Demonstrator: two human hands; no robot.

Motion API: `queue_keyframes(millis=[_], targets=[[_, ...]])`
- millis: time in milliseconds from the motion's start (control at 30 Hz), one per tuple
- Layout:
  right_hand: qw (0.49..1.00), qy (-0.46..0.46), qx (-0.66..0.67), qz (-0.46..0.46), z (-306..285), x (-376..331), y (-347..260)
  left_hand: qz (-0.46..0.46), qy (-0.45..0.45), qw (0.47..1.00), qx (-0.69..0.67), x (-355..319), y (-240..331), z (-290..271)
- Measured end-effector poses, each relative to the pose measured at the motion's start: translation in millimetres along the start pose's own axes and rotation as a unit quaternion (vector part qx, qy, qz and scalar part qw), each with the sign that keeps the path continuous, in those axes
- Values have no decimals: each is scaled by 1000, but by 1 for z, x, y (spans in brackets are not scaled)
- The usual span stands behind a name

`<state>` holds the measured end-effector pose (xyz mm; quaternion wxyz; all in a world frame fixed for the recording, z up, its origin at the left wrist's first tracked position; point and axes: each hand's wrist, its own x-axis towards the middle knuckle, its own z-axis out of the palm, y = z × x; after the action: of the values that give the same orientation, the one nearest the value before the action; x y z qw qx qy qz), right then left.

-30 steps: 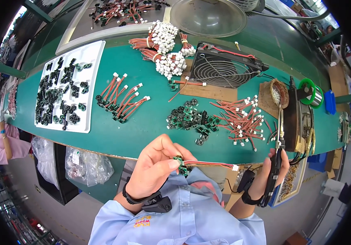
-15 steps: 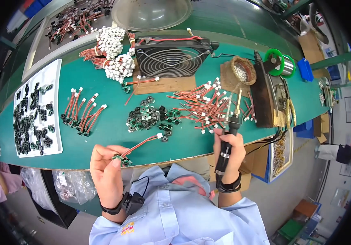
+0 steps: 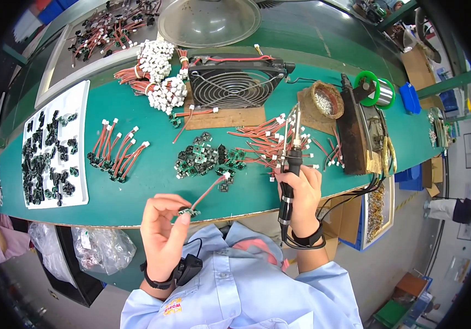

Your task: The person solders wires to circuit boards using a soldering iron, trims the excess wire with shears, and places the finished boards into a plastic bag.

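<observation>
Left hand (image 3: 161, 233) pinches wired board (image 3: 190, 211) off table edge (image 3: 136, 219).

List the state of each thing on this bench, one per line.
left hand: pinching a small circuit board with red lead, raised off the bench
right hand: gripping the soldering iron, tip away
fan: lying flat
solder spool: on its stand

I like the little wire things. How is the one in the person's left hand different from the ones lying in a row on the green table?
The wired piece is one alone, pinched in the left hand above the table edge; the row of wired pieces is many, lying flat on the green table, untouched. The held one's red wire slants up to the right; the row's wires lie side by side. Both have red wires, a white plug and a small dark board.
</observation>
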<state>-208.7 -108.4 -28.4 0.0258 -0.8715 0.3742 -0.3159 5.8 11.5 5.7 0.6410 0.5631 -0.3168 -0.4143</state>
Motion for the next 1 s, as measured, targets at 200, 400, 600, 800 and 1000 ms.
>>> queue_keyframes(millis=[200,400,600,800,1000], targets=[[956,130,236,117,5,-4,-20,74,-94,979,167,0,8,2],[906,78,379,171,-26,4,-53,80,-220,920,316,7,30,19],[978,3,184,-98,-36,4,-49,-93,-278,953,70,13,14,19],[980,16,108,-167,-24,-3,-53,-194,-284,939,-15,18,4,16],[965,-55,245,-72,-29,6,-55,155,-243,901,323,10,16,23]])
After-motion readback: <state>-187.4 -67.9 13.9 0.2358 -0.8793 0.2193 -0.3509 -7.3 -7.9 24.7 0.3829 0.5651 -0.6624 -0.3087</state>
